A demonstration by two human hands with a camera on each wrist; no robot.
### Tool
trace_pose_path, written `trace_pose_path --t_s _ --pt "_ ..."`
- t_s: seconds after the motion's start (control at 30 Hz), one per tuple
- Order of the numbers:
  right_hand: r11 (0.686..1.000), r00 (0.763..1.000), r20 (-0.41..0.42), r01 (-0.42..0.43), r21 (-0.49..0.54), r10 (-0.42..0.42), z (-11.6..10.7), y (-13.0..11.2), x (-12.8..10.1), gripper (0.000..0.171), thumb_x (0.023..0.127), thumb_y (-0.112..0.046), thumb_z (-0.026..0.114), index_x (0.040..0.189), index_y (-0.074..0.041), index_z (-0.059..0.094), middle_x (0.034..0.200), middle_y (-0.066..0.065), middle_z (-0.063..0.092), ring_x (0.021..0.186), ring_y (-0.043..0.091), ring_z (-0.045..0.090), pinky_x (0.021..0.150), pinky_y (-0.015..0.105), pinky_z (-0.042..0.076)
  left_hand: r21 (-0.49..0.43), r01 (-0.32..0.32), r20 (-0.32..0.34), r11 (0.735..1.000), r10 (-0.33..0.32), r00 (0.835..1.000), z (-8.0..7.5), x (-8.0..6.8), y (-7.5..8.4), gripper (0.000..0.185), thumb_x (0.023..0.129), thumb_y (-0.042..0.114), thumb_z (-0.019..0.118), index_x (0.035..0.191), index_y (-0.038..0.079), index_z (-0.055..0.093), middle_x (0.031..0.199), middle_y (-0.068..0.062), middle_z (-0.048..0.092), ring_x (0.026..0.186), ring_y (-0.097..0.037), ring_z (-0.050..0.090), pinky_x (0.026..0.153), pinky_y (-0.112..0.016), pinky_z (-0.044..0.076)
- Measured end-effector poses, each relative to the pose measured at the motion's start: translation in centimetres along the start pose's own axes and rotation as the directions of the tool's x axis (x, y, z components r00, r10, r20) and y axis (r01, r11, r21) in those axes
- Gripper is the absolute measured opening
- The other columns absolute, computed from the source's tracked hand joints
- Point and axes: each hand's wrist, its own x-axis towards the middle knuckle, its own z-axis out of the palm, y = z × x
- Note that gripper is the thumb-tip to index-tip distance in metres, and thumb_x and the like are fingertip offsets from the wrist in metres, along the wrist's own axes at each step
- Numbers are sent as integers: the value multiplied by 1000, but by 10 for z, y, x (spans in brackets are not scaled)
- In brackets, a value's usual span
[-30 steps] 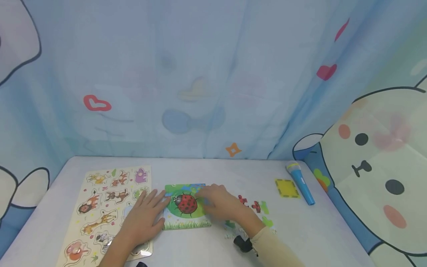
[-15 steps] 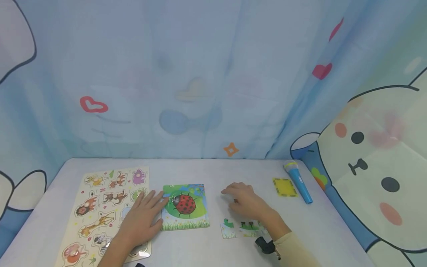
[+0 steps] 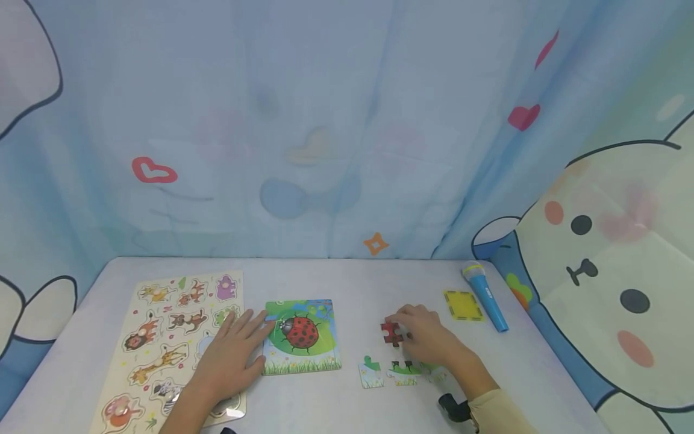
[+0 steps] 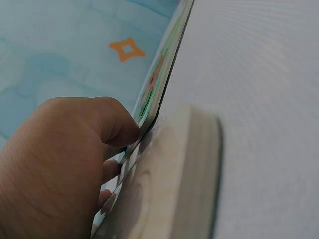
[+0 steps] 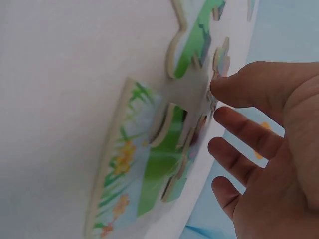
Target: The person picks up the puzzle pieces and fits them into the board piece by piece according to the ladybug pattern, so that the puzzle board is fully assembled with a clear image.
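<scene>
While left hand (image 3: pixel 230 360) steadies ladybird puzzle (image 3: pixel 302 336), right hand (image 3: pixel 428 339) pinching red piece (image 3: pixel 391 332)

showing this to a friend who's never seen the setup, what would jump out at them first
Probably the ladybird puzzle board at the middle of the white table, with the left hand resting flat across its left edge. Next, the right hand holding a red puzzle piece above loose green pieces. The cartoon curtain fills the background.

Probably a child's playroom: cartoon curtains (image 3: pixel 325 132), animal puzzle board (image 3: pixel 162 337).
</scene>
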Motion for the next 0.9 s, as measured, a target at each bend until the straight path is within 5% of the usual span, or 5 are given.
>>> trace_pose_path --t_s 0.53,0.9 --pt "998 998 -14 62 0 -62 -2 1 5 36 83 -16 74 117 -23 67 112 -10 59 108 15 54 83 43 39 -6 3 -9 1000 -3 1000 4 1 -2 58 86 30 60 141 13 53 150 -10 43 139 -37 33 117 -56 14" --pt "988 986 -63 154 -20 -155 -2 -19 24 29 84 -21 76 111 -26 67 110 -11 58 106 14 54 81 41 37 -3 9 8 1000 -9 1000 6 1 -4 58 87 32 59 143 15 52 151 -8 41 141 -35 32 118 -55 12"
